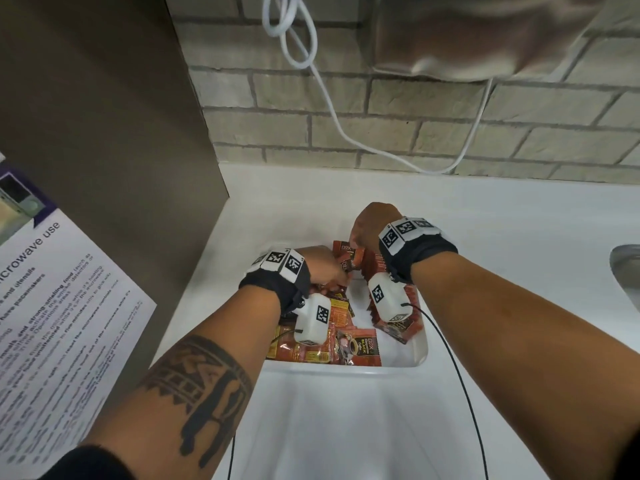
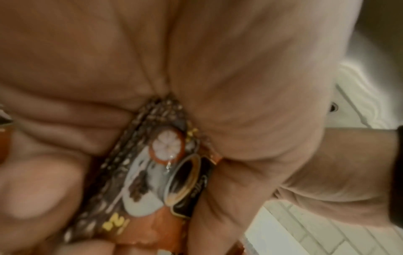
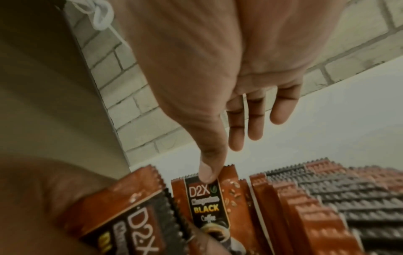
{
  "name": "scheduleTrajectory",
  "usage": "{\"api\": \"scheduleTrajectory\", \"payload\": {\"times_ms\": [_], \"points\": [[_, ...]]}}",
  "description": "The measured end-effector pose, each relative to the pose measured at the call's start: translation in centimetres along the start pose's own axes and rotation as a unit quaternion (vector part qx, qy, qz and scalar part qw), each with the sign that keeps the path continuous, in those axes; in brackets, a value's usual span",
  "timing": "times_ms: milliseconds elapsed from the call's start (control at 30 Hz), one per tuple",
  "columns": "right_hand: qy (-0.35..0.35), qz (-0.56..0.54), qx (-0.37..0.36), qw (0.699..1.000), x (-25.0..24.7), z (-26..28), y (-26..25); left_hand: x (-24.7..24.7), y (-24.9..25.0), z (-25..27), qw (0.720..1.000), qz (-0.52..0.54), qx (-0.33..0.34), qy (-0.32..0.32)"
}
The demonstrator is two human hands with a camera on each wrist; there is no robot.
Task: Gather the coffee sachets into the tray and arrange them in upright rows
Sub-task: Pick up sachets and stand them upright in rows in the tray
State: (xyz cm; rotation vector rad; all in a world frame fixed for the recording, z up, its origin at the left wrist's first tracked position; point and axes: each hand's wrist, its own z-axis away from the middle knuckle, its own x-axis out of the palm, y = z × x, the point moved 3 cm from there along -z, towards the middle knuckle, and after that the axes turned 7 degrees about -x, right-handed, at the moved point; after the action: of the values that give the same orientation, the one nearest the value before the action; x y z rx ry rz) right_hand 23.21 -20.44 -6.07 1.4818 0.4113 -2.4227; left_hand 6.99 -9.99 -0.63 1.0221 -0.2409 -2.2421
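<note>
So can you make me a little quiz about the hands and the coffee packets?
1. True or false: the upright row of packets stands under the right hand.
2. What does the left hand grip? A) packets B) a spoon C) the white cable
3. Fill in: the loose packets lie flat in the white ____.

Key: 1 true; 2 A; 3 tray.

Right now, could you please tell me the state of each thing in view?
White plastic tray: on the counter, partly filled.
Row of brown coffee sachets: upright, packed together.
Loose sachets: lying flat, jumbled.
Left hand: grips a bundle of sachets.
Right hand: fingers straight, thumb on an upright sachet.
</note>
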Motion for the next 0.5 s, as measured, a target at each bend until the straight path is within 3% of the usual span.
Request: {"api": "scheduleTrajectory", "payload": {"times_ms": [33,133,300,400,500], "points": [[-0.002,0.001,0.013,1.000,0.1,-0.2,-0.1,0.1,0.2,-0.3,1.000,-0.018,0.000,-0.001],[0.005,0.019,0.001,1.000,-2.5,6.1,-3.5,-0.1,0.3,-1.0,0.999,-0.044,-0.002,0.007],[0.008,0.019,-0.005,1.000,-2.4,5.8,-3.8,0.0,0.3,-1.7,0.998,-0.055,-0.007,0.002],[0.044,0.043,-0.021,0.998,-1.0,4.4,-2.4,0.4,0.4,-1.7,0.999,-0.052,-0.004,-0.002],[0.056,0.043,-0.025,0.997,-1.5,6.3,-2.7,0.5,0.4,-1.7,0.999,-0.047,-0.003,-0.008]]}}
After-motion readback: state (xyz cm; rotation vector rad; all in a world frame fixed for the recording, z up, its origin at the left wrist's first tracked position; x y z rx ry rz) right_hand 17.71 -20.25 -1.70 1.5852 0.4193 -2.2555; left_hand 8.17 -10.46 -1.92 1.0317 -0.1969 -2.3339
